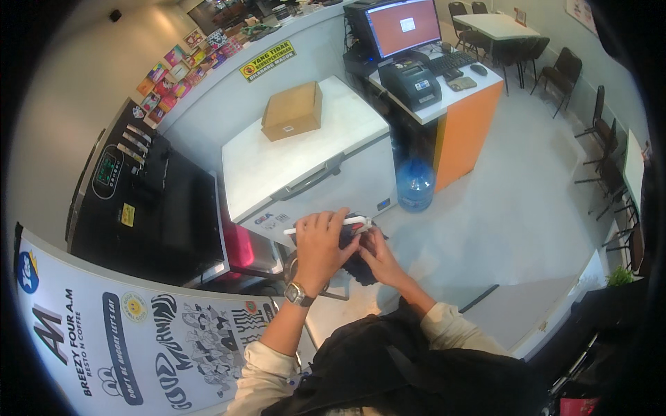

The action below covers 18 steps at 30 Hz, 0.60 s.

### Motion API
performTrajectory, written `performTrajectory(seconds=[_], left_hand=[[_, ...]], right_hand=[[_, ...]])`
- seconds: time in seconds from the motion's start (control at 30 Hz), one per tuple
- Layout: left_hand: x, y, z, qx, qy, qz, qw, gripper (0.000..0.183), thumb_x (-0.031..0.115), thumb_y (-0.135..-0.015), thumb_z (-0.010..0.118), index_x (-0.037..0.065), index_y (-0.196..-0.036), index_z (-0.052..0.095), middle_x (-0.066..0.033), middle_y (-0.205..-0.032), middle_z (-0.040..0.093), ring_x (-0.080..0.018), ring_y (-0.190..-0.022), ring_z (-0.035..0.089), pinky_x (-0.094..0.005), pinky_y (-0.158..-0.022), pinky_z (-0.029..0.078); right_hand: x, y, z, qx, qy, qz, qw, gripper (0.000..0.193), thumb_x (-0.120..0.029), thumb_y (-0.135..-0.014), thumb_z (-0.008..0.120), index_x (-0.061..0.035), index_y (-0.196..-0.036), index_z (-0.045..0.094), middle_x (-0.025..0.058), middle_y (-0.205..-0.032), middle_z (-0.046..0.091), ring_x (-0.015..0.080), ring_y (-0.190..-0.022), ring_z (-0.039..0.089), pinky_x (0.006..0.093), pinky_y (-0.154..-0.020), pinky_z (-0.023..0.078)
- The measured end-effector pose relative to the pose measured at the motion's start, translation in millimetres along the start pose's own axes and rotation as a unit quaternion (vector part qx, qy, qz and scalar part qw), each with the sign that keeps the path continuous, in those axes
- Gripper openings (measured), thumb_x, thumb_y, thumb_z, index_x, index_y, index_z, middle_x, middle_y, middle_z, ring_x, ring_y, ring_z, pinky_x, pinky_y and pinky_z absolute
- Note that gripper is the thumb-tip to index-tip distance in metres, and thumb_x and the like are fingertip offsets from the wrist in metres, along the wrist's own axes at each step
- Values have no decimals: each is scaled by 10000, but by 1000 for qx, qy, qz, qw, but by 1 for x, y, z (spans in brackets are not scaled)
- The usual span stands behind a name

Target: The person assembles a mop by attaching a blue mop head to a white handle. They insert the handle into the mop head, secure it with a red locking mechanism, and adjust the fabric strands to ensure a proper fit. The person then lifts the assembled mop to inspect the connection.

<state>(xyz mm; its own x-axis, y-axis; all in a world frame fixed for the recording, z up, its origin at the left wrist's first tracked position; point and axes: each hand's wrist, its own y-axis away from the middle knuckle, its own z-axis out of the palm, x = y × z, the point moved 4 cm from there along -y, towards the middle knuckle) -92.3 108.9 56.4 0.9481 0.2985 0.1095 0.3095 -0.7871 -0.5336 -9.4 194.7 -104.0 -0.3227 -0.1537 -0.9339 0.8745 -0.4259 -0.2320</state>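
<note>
My left hand [318,248], with a watch on its wrist, is wrapped round a flat white-edged object [356,220] in front of my body. It has a dark face and a small red patch; its exact kind does not show. My right hand [375,255] is closed at the object's right end, thumb and fingers pressed near its edge. Part of the object is hidden behind my fingers. Dark cloth [359,270] shows just below both hands. Beyond them stands a white chest freezer [347,184] with a grey handle.
A cardboard box [294,111] lies on the freezer lid. To its right are a blue water jug [415,185] and an orange-sided counter [468,135] with a monitor [402,28] and a receipt printer [410,84]. A black machine [149,201] and a printed white panel [139,326] stand left.
</note>
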Motion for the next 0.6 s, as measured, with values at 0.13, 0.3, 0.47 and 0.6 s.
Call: performTrajectory(seconds=[0.13,0.3,0.47,0.6], left_hand=[[-29,21,-8,44,-9,-37,998,520,307,-633,854,125,-1086,675,-50,-920,640,-269,-916,599,-418,-844,411],[-48,55,-39,128,-9,-61,990,507,295,-554,882,113,-991,700,-55,-893,665,-270,-837,615,-399,-773,417],[-71,90,-85,274,34,-204,939,399,138,-639,843,67,-1005,702,-99,-913,682,-295,-838,630,-390,-797,469],[-75,108,-126,364,126,-282,879,401,-23,-738,792,45,-1107,652,-22,-946,614,-105,-818,569,-251,-740,455]], right_hand=[[16,14,9,-18,-20,44,999,526,-111,-1047,506,-31,-1513,277,184,-1473,435,249,-1392,428,382,-1147,354],[57,35,-10,-133,125,209,961,369,-205,-1069,502,-9,-1381,500,114,-1312,615,238,-1192,626,339,-953,519],[9,49,-20,-160,-120,298,933,323,-204,-1050,547,-28,-1317,586,107,-1217,676,232,-1025,695,324,-819,560],[12,56,-63,-97,-171,290,936,310,-188,-1039,568,-5,-1286,607,146,-1097,704,229,-919,709,326,-768,566]])
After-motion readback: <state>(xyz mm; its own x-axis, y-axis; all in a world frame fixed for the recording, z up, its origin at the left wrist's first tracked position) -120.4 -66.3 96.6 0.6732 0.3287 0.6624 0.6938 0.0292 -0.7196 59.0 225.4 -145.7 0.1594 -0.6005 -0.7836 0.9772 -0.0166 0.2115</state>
